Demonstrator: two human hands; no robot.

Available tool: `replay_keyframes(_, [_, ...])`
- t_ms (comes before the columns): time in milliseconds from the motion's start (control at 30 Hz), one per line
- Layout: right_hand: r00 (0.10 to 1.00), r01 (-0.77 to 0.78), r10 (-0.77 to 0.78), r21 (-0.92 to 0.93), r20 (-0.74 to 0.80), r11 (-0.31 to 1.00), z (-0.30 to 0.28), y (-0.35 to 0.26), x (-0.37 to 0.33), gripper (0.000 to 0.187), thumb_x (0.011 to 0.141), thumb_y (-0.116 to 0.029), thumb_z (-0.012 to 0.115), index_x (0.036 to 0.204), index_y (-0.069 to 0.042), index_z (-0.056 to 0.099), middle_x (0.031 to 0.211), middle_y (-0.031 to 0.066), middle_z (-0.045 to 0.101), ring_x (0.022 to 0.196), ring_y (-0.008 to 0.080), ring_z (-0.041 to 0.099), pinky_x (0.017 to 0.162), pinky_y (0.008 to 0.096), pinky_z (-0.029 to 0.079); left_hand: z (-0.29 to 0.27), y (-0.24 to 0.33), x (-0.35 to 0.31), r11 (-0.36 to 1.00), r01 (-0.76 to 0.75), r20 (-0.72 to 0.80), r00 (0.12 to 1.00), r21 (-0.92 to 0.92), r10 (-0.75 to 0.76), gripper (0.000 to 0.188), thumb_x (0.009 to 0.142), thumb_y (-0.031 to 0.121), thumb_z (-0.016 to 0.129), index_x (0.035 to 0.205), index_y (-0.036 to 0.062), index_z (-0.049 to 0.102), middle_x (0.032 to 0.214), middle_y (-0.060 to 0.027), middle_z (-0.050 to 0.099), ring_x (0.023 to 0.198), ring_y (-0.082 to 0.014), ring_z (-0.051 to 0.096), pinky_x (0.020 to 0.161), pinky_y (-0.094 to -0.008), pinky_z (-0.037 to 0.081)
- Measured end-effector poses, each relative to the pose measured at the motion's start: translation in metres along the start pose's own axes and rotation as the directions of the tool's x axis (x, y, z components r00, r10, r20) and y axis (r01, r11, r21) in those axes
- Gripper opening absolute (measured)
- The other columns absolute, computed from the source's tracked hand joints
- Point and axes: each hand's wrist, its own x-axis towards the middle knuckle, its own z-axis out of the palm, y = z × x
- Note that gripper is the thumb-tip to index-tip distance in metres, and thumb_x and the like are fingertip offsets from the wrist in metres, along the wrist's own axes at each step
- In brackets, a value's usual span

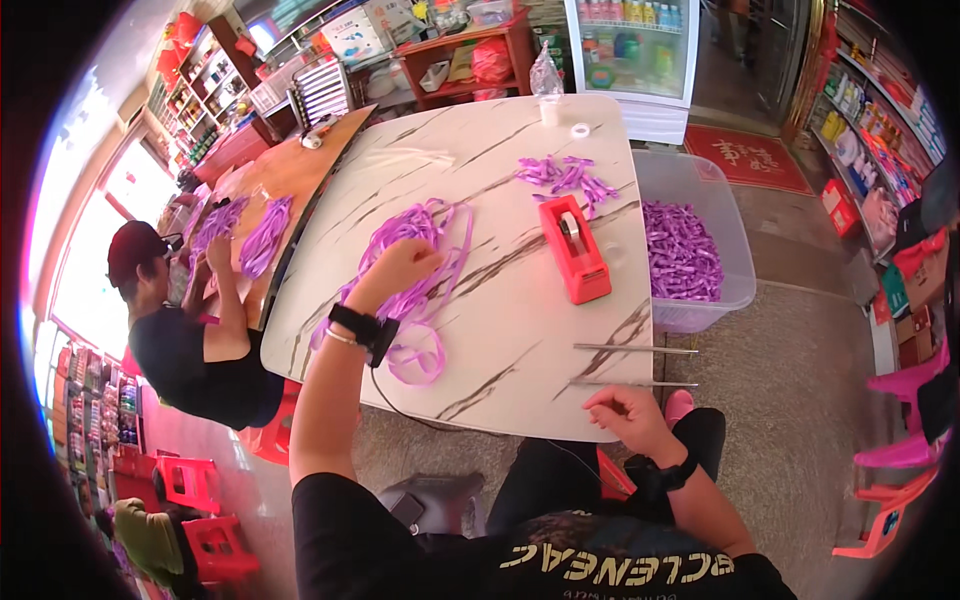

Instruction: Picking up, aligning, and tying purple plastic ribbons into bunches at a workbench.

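Observation:
My left hand [405,268] reaches over a loose heap of purple ribbon [400,228] on the marble-patterned table [500,300]. Its fingers are closed on the ribbon; their tips are partly hidden. A ribbon loop [417,362] lies by that wrist. At the table's near right edge, my right hand [632,418] has its fingers curled together, and whatever they may hold is too small to make out. Just beyond it, two thin metal rods [640,349] stick out over the table's right edge. A red tape dispenser [577,250] stands farther back, beside a small bunch of purple ribbon pieces [567,180].
A clear plastic bin [740,250] full of folded purple ribbon pieces stands against the table's right side. A tape roll [580,131] and a white cup [549,112] sit at the far edge. On the left, another person [200,330] handles purple ribbon at a wooden table [320,165].

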Motion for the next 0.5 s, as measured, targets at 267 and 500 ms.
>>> replay_keyframes(267, [0.999,0.04,-0.041,-0.03,-0.022,0.999,0.004,-0.001,0.0,0.01,0.082,-0.007,0.055,0.089,0.0,0.06,0.071,0.001,0.058,0.064,0.0048,0.053,0.059,0.0182,0.044,0.033,-0.008,-0.061,0.994,-0.003,0.094,0.996,0.113,-0.008,0.026,0.074,0.025,0.062,0.075,-0.0004,0.058,0.065,-0.0086,0.057,0.061,-0.0179,0.054,0.058,-0.03,0.042])
replay_keyframes(500, [0.995,0.057,-0.064,-0.08,-0.082,0.995,0.007,0.0,-0.003,0.01,0.081,-0.009,0.057,0.086,0.0,0.06,0.067,0.0012,0.058,0.061,0.005,0.053,0.056,0.0185,0.043,0.051,0.012,-0.056,0.897,0.278,-0.419,0.9,0.343,-0.119,0.034,0.076,0.03,0.06,0.094,0.0029,0.056,0.1,-0.0164,0.053,0.099,-0.032,0.047,0.081,-0.0385,0.04])
